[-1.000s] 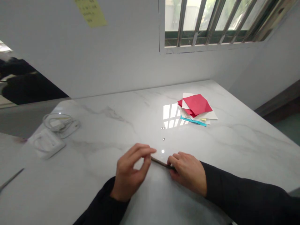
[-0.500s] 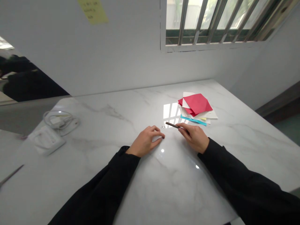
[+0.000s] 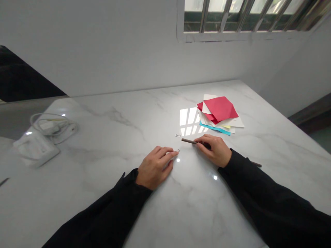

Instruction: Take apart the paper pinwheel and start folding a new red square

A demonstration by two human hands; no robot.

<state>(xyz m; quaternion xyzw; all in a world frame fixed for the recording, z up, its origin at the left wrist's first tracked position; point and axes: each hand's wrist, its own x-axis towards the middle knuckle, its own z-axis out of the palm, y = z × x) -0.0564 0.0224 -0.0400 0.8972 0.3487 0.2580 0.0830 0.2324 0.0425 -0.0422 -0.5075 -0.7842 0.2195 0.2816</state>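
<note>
My left hand [image 3: 154,167] rests low over the marble-patterned table with its index finger stretched out and the thumb apart. Its fingertip touches or nearly touches a small shiny bead-like piece [image 3: 178,150]. Just beyond lie two similar shiny pieces [image 3: 177,135], side by side. In my right hand [image 3: 214,148], closed fingers grip a slim dark brown stick [image 3: 188,141]; its tip points left, above the table near the pieces. A thin brown end [image 3: 256,164] shows past my right sleeve; whether it belongs to the same stick I cannot tell.
A stack of red, white, yellow and blue paper sheets [image 3: 219,112] lies behind my right hand. At the left are a white box-like device [image 3: 37,151] and a coiled white cable [image 3: 55,129]. A dark thin object [image 3: 3,182] sits at the left edge. A barred window is above.
My left thumb and fingers have parted from a pinch, and a shiny piece now shows at the index fingertip. The stick's tip has moved slightly nearer to me. The view has tilted down.
</note>
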